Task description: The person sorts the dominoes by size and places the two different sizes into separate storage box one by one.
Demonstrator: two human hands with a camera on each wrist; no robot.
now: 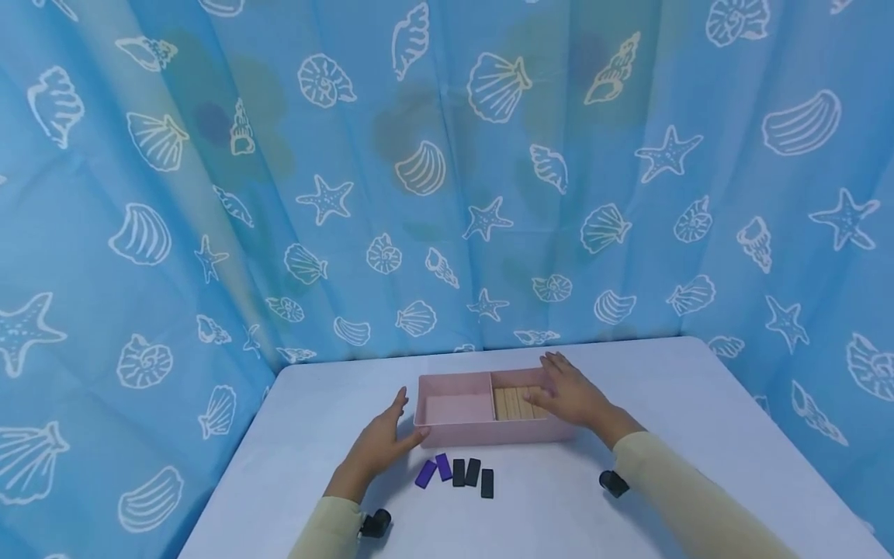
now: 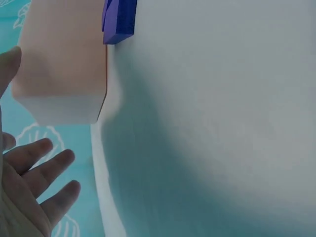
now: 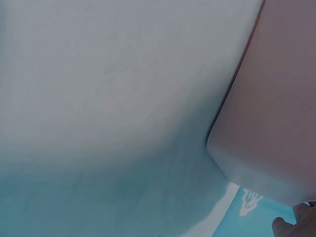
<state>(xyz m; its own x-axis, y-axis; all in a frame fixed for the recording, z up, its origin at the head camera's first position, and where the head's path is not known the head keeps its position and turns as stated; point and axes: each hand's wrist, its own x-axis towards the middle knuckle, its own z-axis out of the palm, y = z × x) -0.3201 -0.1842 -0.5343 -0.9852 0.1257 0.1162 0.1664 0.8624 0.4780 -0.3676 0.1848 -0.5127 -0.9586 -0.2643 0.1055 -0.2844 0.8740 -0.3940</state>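
Note:
A pink two-compartment box (image 1: 489,435) stands on the table in the head view. Its left compartment shows a bare floor; light wooden strips (image 1: 515,404) lie in the right one. My left hand (image 1: 377,446) is at the box's left end, fingers spread, thumb close to the front left corner; whether it touches I cannot tell. Over the right end reaches my right hand (image 1: 573,392), fingers extended, covering part of that compartment. In front of the box lie two purple blocks (image 1: 425,473) and three black blocks (image 1: 472,472). The left wrist view shows a purple block (image 2: 118,22) beside the box.
A white cloth covers the table (image 1: 552,512). Behind it and along the sides hangs a blue curtain (image 1: 447,194) with white shell prints. Small black devices (image 1: 375,523) sit at both wrists.

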